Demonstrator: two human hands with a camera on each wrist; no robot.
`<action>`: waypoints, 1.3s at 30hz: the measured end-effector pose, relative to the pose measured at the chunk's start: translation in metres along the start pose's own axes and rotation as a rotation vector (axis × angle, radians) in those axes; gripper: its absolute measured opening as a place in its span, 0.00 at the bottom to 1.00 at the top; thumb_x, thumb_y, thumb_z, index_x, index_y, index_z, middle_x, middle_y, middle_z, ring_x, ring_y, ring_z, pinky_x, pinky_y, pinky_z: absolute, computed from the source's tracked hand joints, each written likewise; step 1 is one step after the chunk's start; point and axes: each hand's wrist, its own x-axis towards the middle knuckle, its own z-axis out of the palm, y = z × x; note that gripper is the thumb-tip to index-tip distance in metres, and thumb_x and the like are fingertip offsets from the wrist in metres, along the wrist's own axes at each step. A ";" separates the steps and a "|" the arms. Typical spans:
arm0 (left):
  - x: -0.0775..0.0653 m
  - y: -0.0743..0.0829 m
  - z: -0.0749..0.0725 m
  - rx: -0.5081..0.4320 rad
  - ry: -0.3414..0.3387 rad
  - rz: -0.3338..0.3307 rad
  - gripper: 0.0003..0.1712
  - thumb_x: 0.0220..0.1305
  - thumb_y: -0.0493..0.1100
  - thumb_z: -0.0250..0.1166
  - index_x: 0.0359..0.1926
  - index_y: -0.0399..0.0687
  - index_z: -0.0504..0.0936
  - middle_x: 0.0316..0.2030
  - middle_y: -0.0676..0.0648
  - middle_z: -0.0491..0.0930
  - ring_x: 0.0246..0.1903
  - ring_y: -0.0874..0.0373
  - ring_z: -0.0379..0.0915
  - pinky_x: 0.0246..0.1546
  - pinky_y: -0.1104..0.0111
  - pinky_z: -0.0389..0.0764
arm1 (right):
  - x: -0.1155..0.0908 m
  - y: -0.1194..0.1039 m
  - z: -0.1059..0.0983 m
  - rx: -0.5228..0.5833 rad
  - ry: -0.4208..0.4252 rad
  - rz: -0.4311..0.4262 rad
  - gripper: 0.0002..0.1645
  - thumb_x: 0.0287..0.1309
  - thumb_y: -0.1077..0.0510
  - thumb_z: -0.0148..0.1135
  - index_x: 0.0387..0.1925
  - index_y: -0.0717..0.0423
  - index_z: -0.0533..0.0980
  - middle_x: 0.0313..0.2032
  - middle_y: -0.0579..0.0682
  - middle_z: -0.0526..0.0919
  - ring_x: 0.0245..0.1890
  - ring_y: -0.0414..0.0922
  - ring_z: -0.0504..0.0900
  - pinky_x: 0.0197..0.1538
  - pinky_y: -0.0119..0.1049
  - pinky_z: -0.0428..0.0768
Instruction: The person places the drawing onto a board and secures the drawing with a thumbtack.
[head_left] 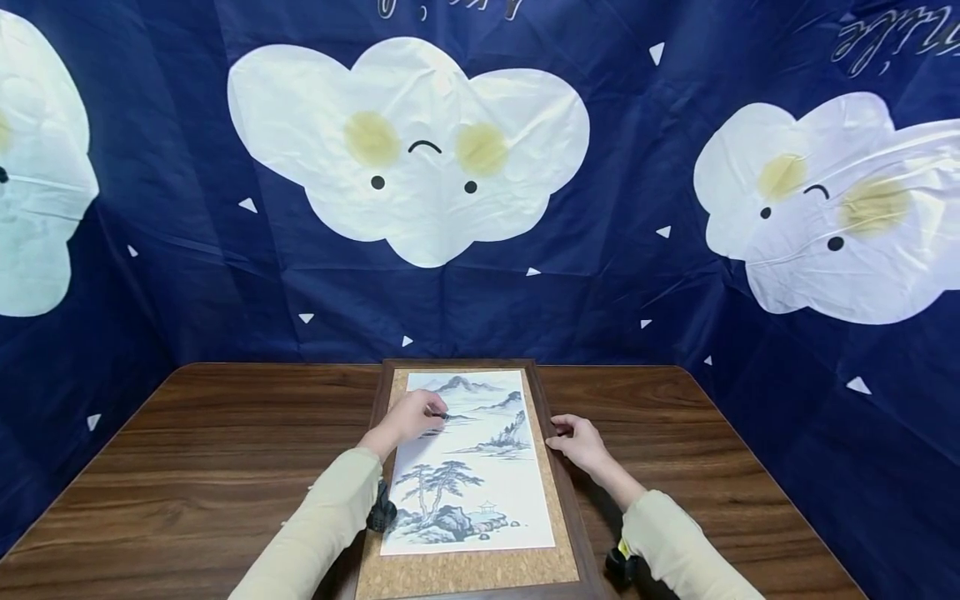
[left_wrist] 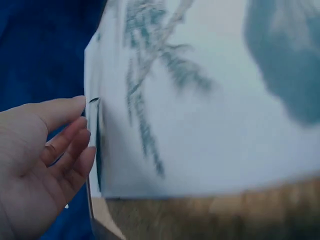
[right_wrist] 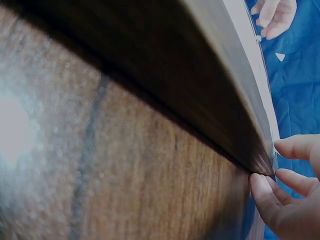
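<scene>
Your loosely bent right hand touched the board at its right edge. I couldn't tell whether your left hand held anything; the print wanted lightness.

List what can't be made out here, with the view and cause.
Part of the painting: head view, covered by the left hand.
Small dark spot at that hand's fingertips: head view, too small to identify.
Near edge of the frame: head view, partly cut off at bottom.
Painting's fine brushwork: left wrist view, blurred.
Right-hand lettering: head view, cut off by the right edge.
</scene>
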 end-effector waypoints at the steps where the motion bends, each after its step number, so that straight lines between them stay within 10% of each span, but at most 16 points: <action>1: 0.001 0.002 0.002 0.027 -0.005 -0.008 0.07 0.51 0.31 0.64 0.35 0.37 0.81 0.32 0.45 0.80 0.34 0.53 0.76 0.38 0.63 0.75 | 0.000 0.000 0.000 -0.002 0.004 -0.004 0.23 0.46 0.68 0.63 0.47 0.71 0.73 0.38 0.59 0.77 0.35 0.48 0.74 0.33 0.34 0.74; 11: 0.012 -0.010 0.012 0.080 0.025 0.069 0.03 0.48 0.36 0.65 0.25 0.47 0.79 0.21 0.56 0.75 0.23 0.64 0.69 0.28 0.70 0.71 | 0.001 0.002 0.003 -0.010 0.013 -0.013 0.23 0.46 0.68 0.63 0.47 0.70 0.73 0.37 0.58 0.77 0.34 0.47 0.74 0.34 0.34 0.73; 39: 0.011 0.007 0.006 0.080 0.008 -0.164 0.06 0.40 0.32 0.68 0.24 0.39 0.80 0.19 0.53 0.75 0.21 0.62 0.66 0.30 0.69 0.72 | 0.001 0.003 0.003 -0.002 0.004 -0.006 0.23 0.46 0.68 0.63 0.47 0.70 0.73 0.38 0.58 0.77 0.35 0.47 0.74 0.36 0.36 0.74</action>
